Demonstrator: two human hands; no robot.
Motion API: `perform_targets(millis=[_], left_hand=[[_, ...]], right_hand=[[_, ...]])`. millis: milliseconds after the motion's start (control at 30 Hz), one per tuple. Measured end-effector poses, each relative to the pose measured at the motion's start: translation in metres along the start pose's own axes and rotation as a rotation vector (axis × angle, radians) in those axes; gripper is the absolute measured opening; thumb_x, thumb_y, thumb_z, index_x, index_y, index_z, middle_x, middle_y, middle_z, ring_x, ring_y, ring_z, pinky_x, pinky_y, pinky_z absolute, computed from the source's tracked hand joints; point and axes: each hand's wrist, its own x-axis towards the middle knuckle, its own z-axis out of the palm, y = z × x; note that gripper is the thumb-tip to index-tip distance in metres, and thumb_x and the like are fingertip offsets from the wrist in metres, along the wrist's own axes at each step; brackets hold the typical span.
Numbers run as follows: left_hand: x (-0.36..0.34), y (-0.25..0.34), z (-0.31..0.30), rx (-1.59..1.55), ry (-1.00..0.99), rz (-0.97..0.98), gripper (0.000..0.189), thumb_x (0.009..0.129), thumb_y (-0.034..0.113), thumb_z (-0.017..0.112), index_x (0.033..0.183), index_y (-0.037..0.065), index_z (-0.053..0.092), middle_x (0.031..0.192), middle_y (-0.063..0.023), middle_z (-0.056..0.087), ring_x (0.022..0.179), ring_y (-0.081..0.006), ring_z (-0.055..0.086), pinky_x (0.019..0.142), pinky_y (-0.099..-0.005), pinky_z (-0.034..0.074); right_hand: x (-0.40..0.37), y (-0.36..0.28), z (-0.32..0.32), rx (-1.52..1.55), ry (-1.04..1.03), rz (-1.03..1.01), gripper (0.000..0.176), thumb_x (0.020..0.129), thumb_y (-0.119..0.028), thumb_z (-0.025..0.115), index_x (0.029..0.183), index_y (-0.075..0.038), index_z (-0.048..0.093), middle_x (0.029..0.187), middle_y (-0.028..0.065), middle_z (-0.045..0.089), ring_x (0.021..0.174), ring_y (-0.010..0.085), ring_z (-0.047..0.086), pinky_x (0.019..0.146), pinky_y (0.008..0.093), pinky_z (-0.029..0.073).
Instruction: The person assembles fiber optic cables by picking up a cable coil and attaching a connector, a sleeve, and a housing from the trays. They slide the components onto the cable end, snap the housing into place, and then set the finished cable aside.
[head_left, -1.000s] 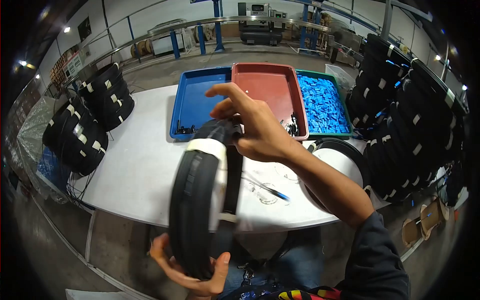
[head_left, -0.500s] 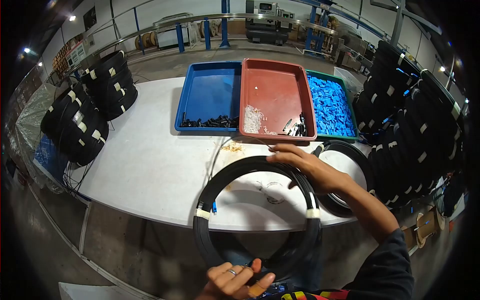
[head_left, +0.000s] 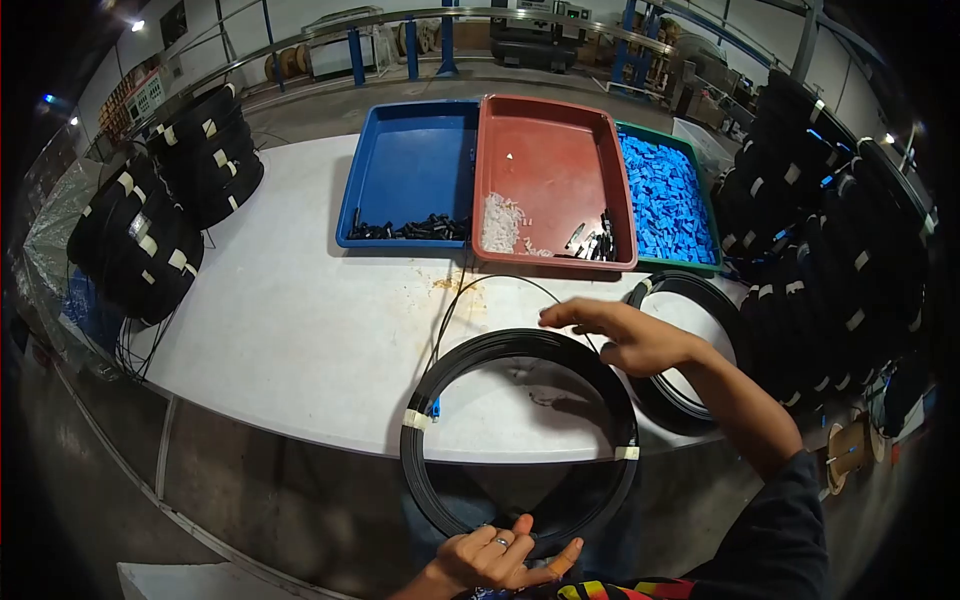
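Observation:
A coil of black cable (head_left: 455, 365), bound with pale tape, stands partly over the table's front edge. At its bottom, my left hand (head_left: 495, 558) is closed around the rim. My right hand (head_left: 640, 335) hovers by the coil's upper right side with fingers stretched out and the thumb apart. A loose cable strand (head_left: 500, 278) arcs above the coil and passes close to my right fingers; whether they touch it is hard to see. Beside the left tape band shows a small blue connector (head_left: 435, 408).
Behind the coil are a blue tray (head_left: 415, 150) with black parts, a red tray (head_left: 550, 140) with white and black pieces, and a green tray (head_left: 712, 225) of blue connectors. Another coil (head_left: 735, 325) lies right. Coil stacks (head_left: 210, 150) rise on both sides of the white table (head_left: 290, 330).
My right hand has come off the top of the coil, its fingers now extended above the upper right rim. The coil and my left hand have shifted slightly right.

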Motion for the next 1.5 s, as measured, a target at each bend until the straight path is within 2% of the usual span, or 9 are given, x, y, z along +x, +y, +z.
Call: perform_targets(millis=[233, 367, 467, 667, 900, 1067, 1200, 1367, 1500], left_hand=[[0.011, 0.005, 0.003, -0.016, -0.158, -0.023, 0.062, 0.095, 0.003, 0.060, 0.143, 0.041, 0.056, 0.059, 0.0056, 0.034, 0.046, -0.0033, 0.033, 0.047, -0.0189, 0.030], [0.017, 0.002, 0.006, -0.063, -0.201, -0.004, 0.061, 0.093, 0.010, 0.055, 0.145, 0.041, 0.054, 0.061, 0.0049, 0.033, 0.048, -0.0035, 0.037, 0.049, -0.0185, 0.033], [0.025, 0.000, 0.010, -0.095, -0.189, 0.009, 0.063, 0.091, 0.008, 0.056, 0.145, 0.040, 0.055, 0.060, 0.0048, 0.033, 0.047, -0.0037, 0.037, 0.048, -0.0189, 0.033], [0.034, 0.015, 0.019, -0.178, -0.195, 0.073, 0.070, 0.084, 0.006, 0.055, 0.147, 0.036, 0.055, 0.057, 0.0048, 0.028, 0.044, -0.0034, 0.033, 0.047, -0.0185, 0.034], [0.035, 0.015, 0.018, -0.171, -0.211, 0.048, 0.068, 0.087, 0.009, 0.056, 0.151, 0.032, 0.050, 0.054, 0.0048, 0.033, 0.045, -0.0043, 0.034, 0.049, -0.0186, 0.036], [0.030, 0.006, 0.022, -0.121, -0.219, 0.020, 0.069, 0.084, 0.009, 0.057, 0.149, 0.031, 0.053, 0.055, 0.0050, 0.032, 0.045, -0.0049, 0.034, 0.049, -0.0191, 0.037], [0.038, 0.010, 0.016, -0.141, -0.224, 0.007, 0.071, 0.082, 0.009, 0.057, 0.149, 0.031, 0.053, 0.055, 0.0049, 0.032, 0.044, -0.0046, 0.035, 0.048, -0.0194, 0.037], [0.052, 0.003, 0.002, -0.178, -0.356, -0.018, 0.066, 0.085, 0.020, 0.060, 0.150, 0.030, 0.052, 0.061, 0.0017, 0.046, 0.050, -0.0075, 0.045, 0.054, -0.0218, 0.042], [0.076, -0.022, -0.027, -0.253, -0.163, -0.151, 0.055, 0.095, 0.048, 0.057, 0.146, 0.029, 0.055, 0.102, -0.0060, 0.064, 0.097, -0.0143, 0.061, 0.084, -0.0343, 0.048]], right_hand=[[0.053, -0.024, 0.004, 0.800, 0.617, 0.254, 0.042, 0.085, 0.005, 0.073, 0.121, -0.003, 0.054, 0.113, 0.0102, 0.061, 0.091, 0.0129, 0.062, 0.070, 0.0248, 0.053], [0.066, -0.044, 0.021, 0.402, 0.827, -0.114, 0.045, 0.081, 0.002, 0.081, 0.116, -0.003, 0.055, 0.102, 0.0062, 0.064, 0.091, 0.0107, 0.063, 0.068, 0.0281, 0.052], [0.066, -0.054, 0.015, -0.332, 0.758, -0.082, 0.048, 0.078, 0.001, 0.082, 0.117, -0.002, 0.054, 0.090, 0.0186, 0.068, 0.078, 0.0326, 0.070, 0.070, 0.0429, 0.053], [0.110, -0.024, 0.014, -0.190, 0.537, 0.180, 0.040, 0.080, 0.003, 0.078, 0.114, 0.002, 0.057, 0.087, 0.0221, 0.072, 0.085, 0.0390, 0.072, 0.074, 0.0451, 0.053], [0.154, -0.041, 0.042, -0.208, 0.473, -0.014, 0.031, 0.080, 0.013, 0.070, 0.107, 0.003, 0.059, 0.083, 0.0217, 0.069, 0.078, 0.0354, 0.072, 0.067, 0.0423, 0.054], [0.144, -0.066, 0.034, -0.223, 0.733, -0.450, 0.028, 0.081, 0.006, 0.076, 0.102, -0.003, 0.059, 0.079, 0.0115, 0.064, 0.067, 0.0259, 0.067, 0.056, 0.0363, 0.050], [0.133, -0.073, 0.018, -0.475, 0.761, -0.432, 0.031, 0.078, 0.013, 0.068, 0.105, 0.000, 0.057, 0.085, 0.0179, 0.062, 0.079, 0.0359, 0.070, 0.066, 0.0448, 0.055], [0.126, -0.080, 0.007, -0.104, 0.629, -0.335, 0.021, 0.082, 0.009, 0.070, 0.099, 0.002, 0.060, 0.084, 0.0194, 0.070, 0.085, 0.0336, 0.072, 0.071, 0.0409, 0.056], [0.139, -0.059, 0.014, -0.064, 0.448, -0.318, 0.013, 0.085, -0.003, 0.077, 0.089, 0.000, 0.065, 0.081, 0.0097, 0.068, 0.070, 0.0169, 0.061, 0.064, 0.0326, 0.048]])
